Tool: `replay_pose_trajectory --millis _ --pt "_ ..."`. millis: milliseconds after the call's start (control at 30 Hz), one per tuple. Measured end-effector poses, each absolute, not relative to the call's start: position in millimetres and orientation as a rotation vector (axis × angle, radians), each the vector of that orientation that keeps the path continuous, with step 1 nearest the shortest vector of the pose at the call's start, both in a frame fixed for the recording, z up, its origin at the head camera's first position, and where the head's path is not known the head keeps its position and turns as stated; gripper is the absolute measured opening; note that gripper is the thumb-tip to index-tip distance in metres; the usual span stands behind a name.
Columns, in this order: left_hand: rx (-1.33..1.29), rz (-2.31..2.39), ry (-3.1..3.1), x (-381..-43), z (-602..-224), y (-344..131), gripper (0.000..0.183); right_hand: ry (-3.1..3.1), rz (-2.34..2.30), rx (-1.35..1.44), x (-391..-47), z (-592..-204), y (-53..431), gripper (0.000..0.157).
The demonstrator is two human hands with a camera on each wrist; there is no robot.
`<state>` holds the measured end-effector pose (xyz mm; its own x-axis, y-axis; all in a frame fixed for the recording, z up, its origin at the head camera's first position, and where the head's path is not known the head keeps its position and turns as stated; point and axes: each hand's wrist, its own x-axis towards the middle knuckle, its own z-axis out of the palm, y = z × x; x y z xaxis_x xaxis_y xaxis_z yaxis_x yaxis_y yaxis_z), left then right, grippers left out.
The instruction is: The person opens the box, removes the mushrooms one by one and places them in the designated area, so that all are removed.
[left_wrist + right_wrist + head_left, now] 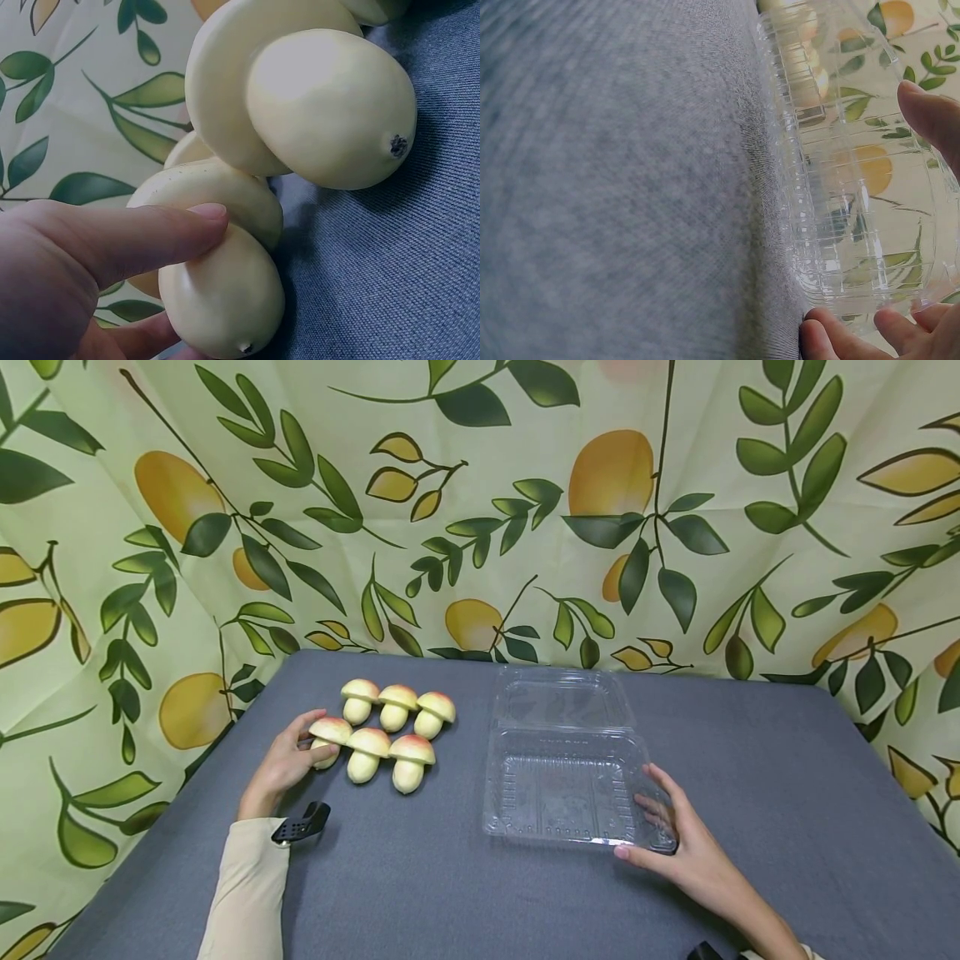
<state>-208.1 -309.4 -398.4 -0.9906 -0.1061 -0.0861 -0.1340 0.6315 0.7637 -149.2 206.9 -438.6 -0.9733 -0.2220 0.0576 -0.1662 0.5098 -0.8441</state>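
My left hand (281,768) has its thumb and fingers around the nearest-left mushroom-shaped piece (328,732), pale cream with a reddish cap top. In the left wrist view the thumb (161,236) presses where the cap meets the stem of that mushroom (225,296). Beside it sit two more mushrooms in the front row, the middle one (365,758) and the right one (409,767). My right hand (690,839) grips the front right corner of a clear plastic clamshell container (566,797), thumb at the front edge, fingers along the right side. Its lid (564,700) lies folded back, away from me.
Behind the front row stand three more mushrooms (395,710). A grey-blue cloth covers the table (420,885). A curtain (480,527) printed with leaves and orange fruit hangs along the table's back and left edges.
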Motion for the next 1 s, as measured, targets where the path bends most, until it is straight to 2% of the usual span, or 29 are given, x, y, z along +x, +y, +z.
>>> replay_pose_trajectory --millis 1000 --pt "-0.268 1.4 2.75 -203.3 -389.2 -316.4 0.077 2.695 -1.496 -0.357 -148.8 -440.0 207.6 0.117"
